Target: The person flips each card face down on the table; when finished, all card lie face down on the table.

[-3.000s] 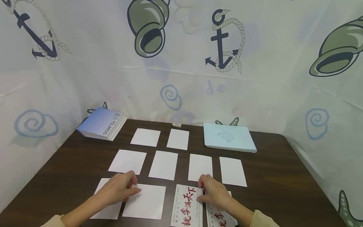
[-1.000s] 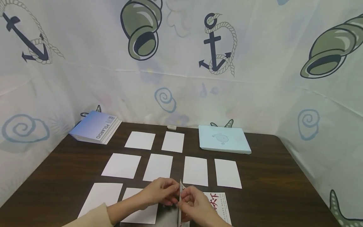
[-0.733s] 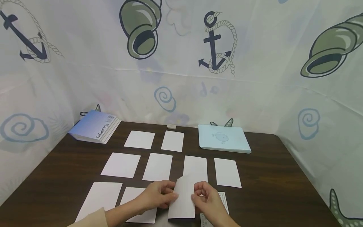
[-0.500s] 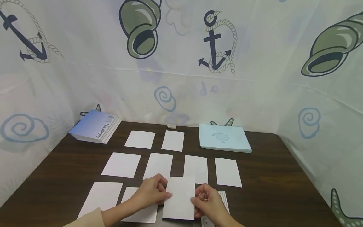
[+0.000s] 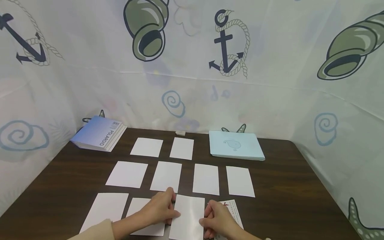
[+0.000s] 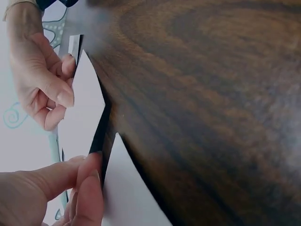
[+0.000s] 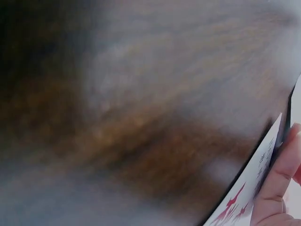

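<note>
A white card (image 5: pixel 188 215), blank side up, is held low over the near edge of the table. My left hand (image 5: pixel 160 208) pinches its left edge, thumb on top. At its right edge, my right hand (image 5: pixel 220 218) grips with thumb and curled fingers. The left wrist view shows the card (image 6: pixel 84 108) a little above the wood, pinched on opposite sides. Partly hidden beneath my right hand lies a card with red characters (image 5: pixel 234 213); the right wrist view shows this printed card (image 7: pixel 247 188) beside my fingers (image 7: pixel 275 186).
Several blank white cards lie in rows, among them one at near left (image 5: pixel 105 210) and one under my left forearm (image 5: pixel 150 230). A blue POLAROID stack (image 5: pixel 100 131) stands at back left, a pale blue booklet (image 5: pixel 237 145) at back right. A patterned cloth (image 5: pixel 192 83) hangs behind the table.
The printed card was lifted by both hands, stood on edge, and turned so its blank side faces up. It has since come down toward the near edge.
</note>
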The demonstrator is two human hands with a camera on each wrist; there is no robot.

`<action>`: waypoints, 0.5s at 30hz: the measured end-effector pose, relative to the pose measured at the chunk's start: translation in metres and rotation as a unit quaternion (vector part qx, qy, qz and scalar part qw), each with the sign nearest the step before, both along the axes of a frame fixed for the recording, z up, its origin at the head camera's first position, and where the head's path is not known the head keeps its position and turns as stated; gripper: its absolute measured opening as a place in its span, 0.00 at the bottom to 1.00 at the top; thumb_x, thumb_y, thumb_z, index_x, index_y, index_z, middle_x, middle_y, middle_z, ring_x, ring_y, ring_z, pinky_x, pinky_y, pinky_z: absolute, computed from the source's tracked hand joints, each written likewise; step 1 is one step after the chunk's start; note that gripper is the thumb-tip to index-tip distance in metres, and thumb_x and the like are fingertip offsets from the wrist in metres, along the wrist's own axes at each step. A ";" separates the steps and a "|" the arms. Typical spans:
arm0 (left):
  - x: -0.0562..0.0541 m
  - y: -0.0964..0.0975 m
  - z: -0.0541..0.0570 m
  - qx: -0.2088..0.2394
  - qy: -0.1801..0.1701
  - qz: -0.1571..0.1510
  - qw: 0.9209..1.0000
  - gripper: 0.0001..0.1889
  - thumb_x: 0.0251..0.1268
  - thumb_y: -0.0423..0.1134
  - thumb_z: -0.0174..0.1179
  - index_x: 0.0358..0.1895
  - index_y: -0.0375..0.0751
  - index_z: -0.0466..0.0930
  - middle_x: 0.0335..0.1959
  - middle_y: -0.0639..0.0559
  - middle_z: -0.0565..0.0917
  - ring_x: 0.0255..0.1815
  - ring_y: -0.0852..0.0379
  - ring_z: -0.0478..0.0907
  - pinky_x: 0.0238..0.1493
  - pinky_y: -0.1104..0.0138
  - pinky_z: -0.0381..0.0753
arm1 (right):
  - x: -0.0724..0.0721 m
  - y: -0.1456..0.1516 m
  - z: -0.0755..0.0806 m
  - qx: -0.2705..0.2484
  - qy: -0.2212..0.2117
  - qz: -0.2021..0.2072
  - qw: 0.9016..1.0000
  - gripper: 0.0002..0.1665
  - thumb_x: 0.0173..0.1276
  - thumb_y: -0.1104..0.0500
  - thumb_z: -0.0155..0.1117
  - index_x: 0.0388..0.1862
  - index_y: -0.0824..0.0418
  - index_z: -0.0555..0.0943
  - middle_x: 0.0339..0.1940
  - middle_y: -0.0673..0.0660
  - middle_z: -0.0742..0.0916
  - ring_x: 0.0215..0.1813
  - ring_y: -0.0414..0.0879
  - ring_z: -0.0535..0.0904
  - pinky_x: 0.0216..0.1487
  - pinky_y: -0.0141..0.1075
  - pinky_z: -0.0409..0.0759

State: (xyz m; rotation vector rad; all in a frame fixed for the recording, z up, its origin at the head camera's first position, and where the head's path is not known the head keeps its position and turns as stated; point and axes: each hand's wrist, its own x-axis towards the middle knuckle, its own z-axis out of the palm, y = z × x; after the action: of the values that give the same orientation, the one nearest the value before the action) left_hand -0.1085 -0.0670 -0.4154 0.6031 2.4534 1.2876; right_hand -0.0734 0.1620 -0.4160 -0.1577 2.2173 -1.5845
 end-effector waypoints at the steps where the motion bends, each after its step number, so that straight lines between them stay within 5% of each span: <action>1: 0.000 0.000 0.000 -0.001 -0.001 -0.003 1.000 0.19 0.47 0.30 0.70 0.37 0.35 0.67 0.12 0.59 0.76 0.08 0.66 0.72 0.13 0.73 0.72 | 0.000 0.000 0.001 0.006 0.003 0.003 1.000 0.12 0.55 0.70 0.66 0.28 0.66 0.70 0.12 0.58 0.81 0.11 0.37 0.76 0.13 0.30 0.75; 9: 0.000 0.003 0.003 -0.021 -0.012 -0.005 1.000 0.21 0.45 0.29 0.71 0.38 0.35 0.67 0.11 0.57 0.75 0.07 0.66 0.72 0.11 0.73 0.70 | -0.001 0.003 0.005 0.031 0.030 0.015 0.999 0.13 0.55 0.67 0.67 0.26 0.64 0.70 0.11 0.54 0.80 0.09 0.35 0.74 0.11 0.29 0.73; 15: 0.001 0.003 0.005 -0.046 -0.003 -0.006 0.999 0.23 0.45 0.30 0.71 0.41 0.35 0.67 0.11 0.57 0.75 0.06 0.66 0.72 0.12 0.71 0.71 | -0.013 0.036 0.012 0.080 0.091 -0.053 0.991 0.13 0.57 0.64 0.68 0.36 0.68 0.74 0.17 0.52 0.78 0.12 0.37 0.72 0.13 0.28 0.72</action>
State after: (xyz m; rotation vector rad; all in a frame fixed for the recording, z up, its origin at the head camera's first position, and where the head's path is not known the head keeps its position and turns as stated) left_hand -0.1077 -0.0636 -0.4103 0.5886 2.4853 1.1631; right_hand -0.0860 0.1983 -0.4040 -0.1440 2.5209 -1.4898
